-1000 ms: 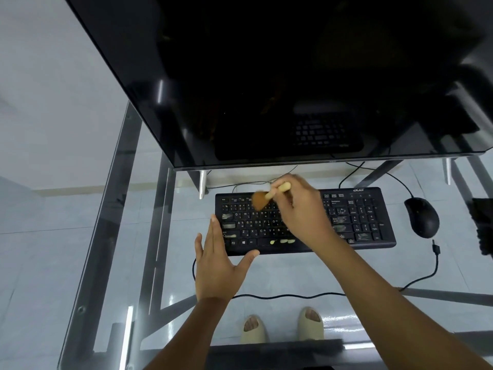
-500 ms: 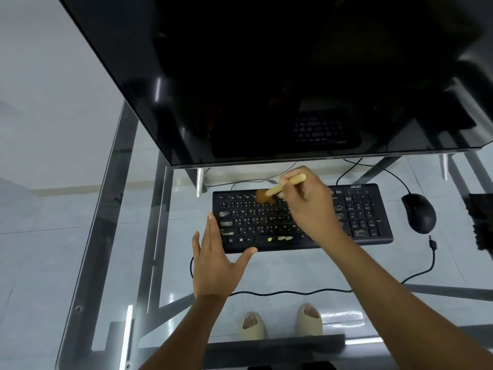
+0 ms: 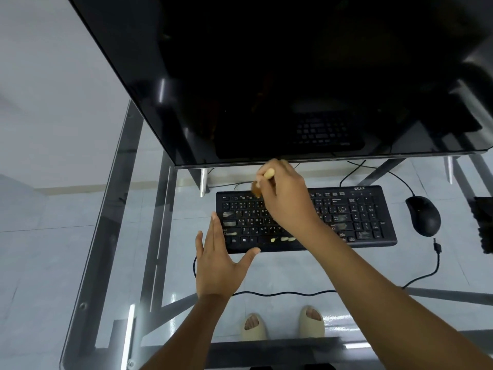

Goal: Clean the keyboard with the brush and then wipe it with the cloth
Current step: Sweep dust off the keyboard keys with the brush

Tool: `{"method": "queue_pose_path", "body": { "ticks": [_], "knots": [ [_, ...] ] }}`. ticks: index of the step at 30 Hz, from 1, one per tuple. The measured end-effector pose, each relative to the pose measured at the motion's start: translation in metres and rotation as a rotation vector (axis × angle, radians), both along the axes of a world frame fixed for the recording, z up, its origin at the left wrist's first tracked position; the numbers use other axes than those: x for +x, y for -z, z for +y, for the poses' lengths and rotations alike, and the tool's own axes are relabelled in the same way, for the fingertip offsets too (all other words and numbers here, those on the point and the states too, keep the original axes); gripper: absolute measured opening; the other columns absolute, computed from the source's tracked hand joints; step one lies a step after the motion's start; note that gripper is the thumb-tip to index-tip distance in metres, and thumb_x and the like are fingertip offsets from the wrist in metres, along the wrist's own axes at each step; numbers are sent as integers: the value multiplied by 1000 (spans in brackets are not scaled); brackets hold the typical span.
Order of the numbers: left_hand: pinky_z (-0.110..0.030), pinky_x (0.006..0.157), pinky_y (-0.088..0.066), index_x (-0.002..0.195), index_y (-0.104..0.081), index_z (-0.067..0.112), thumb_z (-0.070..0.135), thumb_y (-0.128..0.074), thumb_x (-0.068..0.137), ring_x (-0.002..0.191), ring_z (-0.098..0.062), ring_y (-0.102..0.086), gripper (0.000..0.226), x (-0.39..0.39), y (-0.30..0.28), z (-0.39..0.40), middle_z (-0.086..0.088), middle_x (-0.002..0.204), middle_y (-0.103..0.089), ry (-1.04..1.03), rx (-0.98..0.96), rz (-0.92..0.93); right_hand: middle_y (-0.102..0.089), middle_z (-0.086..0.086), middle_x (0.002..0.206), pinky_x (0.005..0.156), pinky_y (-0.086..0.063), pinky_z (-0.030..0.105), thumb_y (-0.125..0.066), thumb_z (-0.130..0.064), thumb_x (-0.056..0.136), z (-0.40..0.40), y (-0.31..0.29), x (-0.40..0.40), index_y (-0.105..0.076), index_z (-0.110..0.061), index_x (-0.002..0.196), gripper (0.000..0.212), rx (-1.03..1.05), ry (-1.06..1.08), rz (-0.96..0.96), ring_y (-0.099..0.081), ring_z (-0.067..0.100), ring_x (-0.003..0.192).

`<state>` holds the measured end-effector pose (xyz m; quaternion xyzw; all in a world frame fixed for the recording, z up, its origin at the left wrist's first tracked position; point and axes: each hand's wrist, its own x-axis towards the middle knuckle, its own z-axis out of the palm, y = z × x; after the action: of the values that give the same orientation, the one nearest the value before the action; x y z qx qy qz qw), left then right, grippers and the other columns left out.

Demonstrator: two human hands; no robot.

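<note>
A black keyboard (image 3: 354, 217) lies on the glass desk (image 3: 112, 209), under the front edge of a dark monitor. Pale smudges and a few light crumbs sit on its lower left keys. My right hand (image 3: 288, 201) grips a small brush (image 3: 262, 181) by its light wooden handle, and the brown bristles touch the top key row left of centre. My left hand (image 3: 217, 260) rests flat with straight fingers against the keyboard's front left corner. A dark cloth (image 3: 484, 222) lies at the far right edge, partly cut off.
The large black monitor (image 3: 266, 76) overhangs the back of the desk. A black mouse (image 3: 423, 216) sits right of the keyboard, and a black cable (image 3: 280, 292) runs along the glass in front. Feet in pale slippers show through the glass below.
My right hand has carried the brush from the middle key rows up to the top row and tilted the handle more upright. My left hand has stayed at the front left corner.
</note>
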<state>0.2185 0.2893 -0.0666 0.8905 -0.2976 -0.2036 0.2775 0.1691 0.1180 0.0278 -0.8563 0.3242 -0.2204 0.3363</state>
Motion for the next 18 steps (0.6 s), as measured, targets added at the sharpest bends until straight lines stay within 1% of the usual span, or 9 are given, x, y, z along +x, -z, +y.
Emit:
{"method": "queue_pose_path", "body": {
  "ticks": [2,4,6,8,11,12,15,16,18],
  "knots": [
    [-54,115,-23,151,11,32,79,-55,71,148,-23,7,114,0,0,1,11,161,-9,3,7,-4,-65,-7,74,56,-47,17,-53,-16,97,3,0,0,-58,-9,91,10,190,-61,35,-64,9,67],
    [-54,114,-24,152,11,32,79,-55,71,148,-24,7,114,0,0,1,11,161,-10,3,10,-4,-68,-1,77,53,-45,21,-52,-15,96,0,5,-2,-57,-10,90,10,179,-79,126,-63,12,64],
    [-54,113,-23,152,10,32,79,-55,70,148,-25,5,114,-1,0,0,10,161,-13,3,7,2,-65,4,90,57,-44,18,-52,-14,97,-13,5,-8,-56,-9,94,7,78,71,49,-61,10,68],
    [-54,113,-23,152,9,32,79,-55,70,148,-25,3,114,0,-1,0,9,160,-15,0,-2,-10,-63,3,90,59,-47,13,-52,-13,97,-21,1,-15,-57,-10,96,6,126,114,-49,-61,4,69],
    [-54,114,-22,152,6,30,77,-57,71,148,-24,1,113,0,1,1,7,160,-18,5,-9,-25,-66,-1,80,67,-57,28,-54,-16,97,-18,2,-27,-59,-10,95,9,384,-30,97,-66,9,69],
    [-53,115,-21,152,5,30,76,-58,71,148,-24,0,112,0,2,1,6,159,-20,5,-22,-26,-65,-2,78,64,-57,30,-54,-18,97,-18,5,-30,-59,-10,95,10,355,-36,143,-66,11,68],
    [-46,119,-11,152,3,29,78,-56,72,148,-22,-8,111,1,5,3,4,158,-24,31,-72,-49,-60,-2,76,53,-42,12,-54,-19,97,-29,4,-44,-57,-11,91,10,173,164,30,-55,5,60],
    [-46,120,-8,152,1,26,79,-55,73,148,-20,-10,110,1,7,3,2,159,-22,42,-76,-74,-61,1,78,54,-44,13,-54,-19,97,-33,4,-49,-56,-13,90,9,200,190,-7,-57,8,61],
    [-47,121,-3,153,0,21,78,-51,75,149,-17,-8,109,-1,6,2,-3,161,-15,59,-72,-144,-66,4,82,68,-56,29,-54,-19,97,-34,4,-54,-57,-16,90,8,404,117,17,-66,16,70]
  ]
}}
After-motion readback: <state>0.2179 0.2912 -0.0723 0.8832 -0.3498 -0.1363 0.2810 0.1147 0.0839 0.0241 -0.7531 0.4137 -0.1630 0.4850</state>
